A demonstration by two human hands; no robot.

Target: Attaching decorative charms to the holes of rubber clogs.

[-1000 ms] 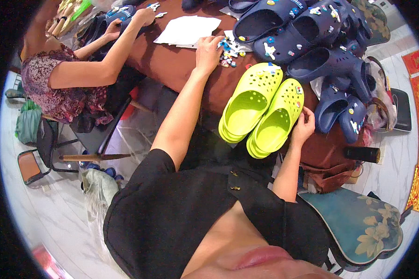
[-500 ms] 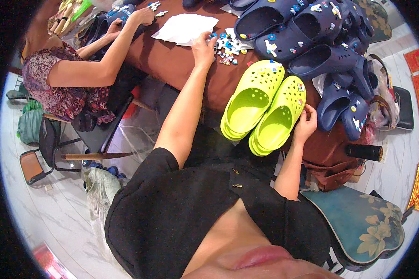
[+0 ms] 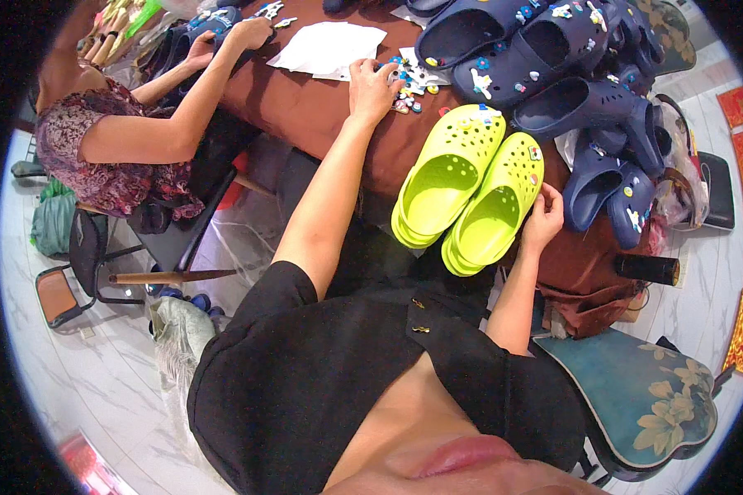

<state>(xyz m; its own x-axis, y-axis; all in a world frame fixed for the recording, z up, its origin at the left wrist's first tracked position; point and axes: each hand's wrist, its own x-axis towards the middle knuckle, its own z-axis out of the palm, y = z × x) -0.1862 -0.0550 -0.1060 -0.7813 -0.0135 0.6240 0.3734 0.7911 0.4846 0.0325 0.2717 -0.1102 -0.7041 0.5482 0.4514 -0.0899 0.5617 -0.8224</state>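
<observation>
Here, left hand [image 3: 373, 92]: half open, fingers bent down at the charms [image 3: 419, 79]; whether it grips one, I cannot tell.
Left arm: stretched forward over the table [image 3: 305, 124].
Right hand [image 3: 541, 221]: loosely curled at the clogs' [image 3: 470, 186] right side, grip unclear.
Right arm: low, close to the body.
Clogs: lime pair, side by side at the table's near edge, toes forward.
</observation>
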